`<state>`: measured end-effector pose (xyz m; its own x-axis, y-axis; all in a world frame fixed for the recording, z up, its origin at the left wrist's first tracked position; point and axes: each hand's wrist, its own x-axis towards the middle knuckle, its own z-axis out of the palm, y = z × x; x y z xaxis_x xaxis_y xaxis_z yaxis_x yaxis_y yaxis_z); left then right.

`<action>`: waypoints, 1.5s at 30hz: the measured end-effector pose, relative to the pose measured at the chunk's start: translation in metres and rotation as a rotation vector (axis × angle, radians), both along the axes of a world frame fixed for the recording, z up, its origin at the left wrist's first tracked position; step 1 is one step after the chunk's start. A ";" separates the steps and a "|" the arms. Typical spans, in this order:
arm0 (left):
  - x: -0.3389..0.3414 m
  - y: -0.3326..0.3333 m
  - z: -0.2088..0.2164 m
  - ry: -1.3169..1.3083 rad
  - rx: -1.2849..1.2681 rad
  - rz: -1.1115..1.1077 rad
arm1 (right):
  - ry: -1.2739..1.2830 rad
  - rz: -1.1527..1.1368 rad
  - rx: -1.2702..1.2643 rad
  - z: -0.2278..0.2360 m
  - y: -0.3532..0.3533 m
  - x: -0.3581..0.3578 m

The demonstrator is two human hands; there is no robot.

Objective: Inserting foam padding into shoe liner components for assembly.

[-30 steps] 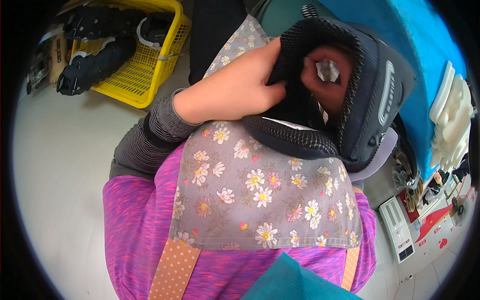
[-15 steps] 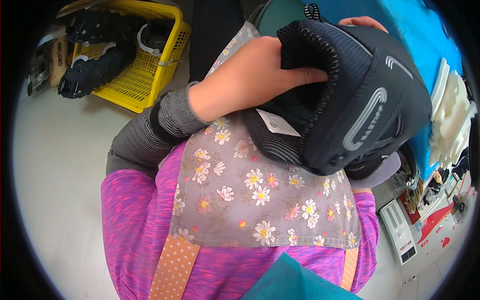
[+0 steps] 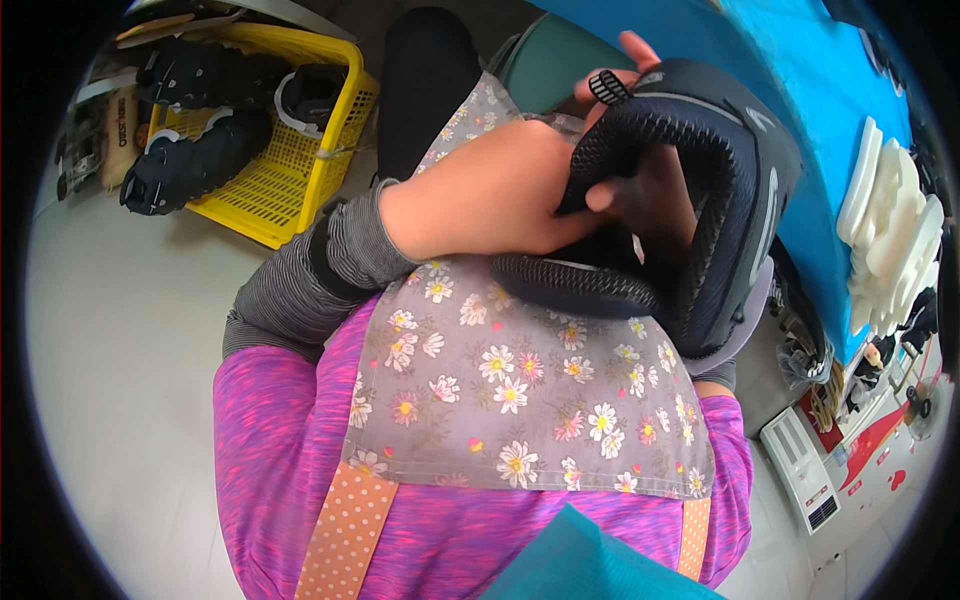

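Note:
A black padded boot (image 3: pixel 770 200) with a striped pull loop (image 3: pixel 608 88) is held above my apron-covered lap, its opening toward me. My left hand (image 3: pixel 480 190) grips the left side of the opening, its thumb reaching inside and its other fingers hidden. Through the opening shows part of my right hand (image 3: pixel 668 205), blurred. More fingers stick up behind the boot beside the loop. My right forearm passes under the boot, mostly hidden. A padded black flap (image 3: pixel 580 288) hangs toward me over the flowered apron (image 3: pixel 520 380).
To the left, a yellow plastic basket (image 3: pixel 315 180) on the floor holds several black boots (image 3: pixel 185 165). A blue-covered surface (image 3: pixel 790 70) lies ahead and right, with a stack of white shaped pieces (image 3: pixel 895 225) on its edge. A green container (image 3: pixel 560 65) stands beyond my knee.
The boot has turned so its opening faces me more and its printed side faces away. The right hand's fingers have come up beside the loop; its skin now shows through the opening.

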<state>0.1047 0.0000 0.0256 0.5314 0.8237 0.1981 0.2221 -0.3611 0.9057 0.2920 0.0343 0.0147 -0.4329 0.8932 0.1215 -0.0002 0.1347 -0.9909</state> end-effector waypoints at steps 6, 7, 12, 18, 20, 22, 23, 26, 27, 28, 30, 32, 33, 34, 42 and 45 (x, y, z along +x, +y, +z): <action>0.000 0.003 0.008 -0.004 0.034 -0.038 | -0.029 -0.082 -0.107 0.003 -0.003 0.013; -0.001 0.004 0.002 0.034 0.114 -0.058 | -0.032 -0.093 -0.107 0.004 -0.001 0.015; 0.008 0.003 0.004 -0.025 0.082 0.115 | -0.124 0.009 -0.110 0.021 0.009 0.026; 0.005 0.019 0.020 -0.120 0.162 0.282 | 0.035 -0.030 -0.206 0.007 0.012 0.028; -0.001 0.022 0.024 -0.141 0.167 0.222 | 0.204 -0.218 -0.273 -0.015 0.008 0.025; -0.003 0.023 0.024 -0.202 0.184 0.086 | 0.360 -0.114 -0.221 -0.031 0.012 0.025; -0.005 0.022 0.025 -0.201 0.180 0.096 | 0.513 0.229 -0.083 -0.013 0.021 0.015; -0.006 0.022 0.027 -0.110 0.084 0.094 | 0.318 -0.382 -0.358 -0.021 -0.009 -0.004; -0.004 0.021 0.024 -0.169 0.088 0.108 | 0.230 -0.268 -0.216 -0.015 -0.017 -0.005; -0.003 0.019 0.022 -0.229 0.091 0.122 | 0.227 -0.268 -0.218 -0.009 -0.021 -0.004; 0.002 0.013 0.014 -0.310 -0.009 0.178 | 0.057 -0.206 -0.186 0.009 -0.024 -0.001; 0.001 0.011 0.012 -0.388 -0.110 0.234 | -0.110 -0.143 -0.153 0.027 -0.020 0.003; -0.002 0.012 0.015 -0.357 -0.065 0.212 | -0.193 -0.110 -0.136 0.033 -0.017 0.005; -0.006 0.013 0.018 -0.326 -0.019 0.192 | -0.217 -0.095 -0.113 0.036 -0.014 0.007; -0.008 0.008 0.034 -0.053 -0.166 0.092 | -0.527 0.462 0.015 0.067 0.029 0.039; -0.006 0.008 0.035 0.055 -0.133 0.023 | 0.128 -0.174 -0.391 0.018 0.002 0.020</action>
<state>0.0984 0.0076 0.0608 0.5189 0.8529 0.0578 0.2796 -0.2332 0.9313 0.3116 0.0366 0.0326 -0.2754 0.9410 -0.1968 -0.1366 -0.2410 -0.9609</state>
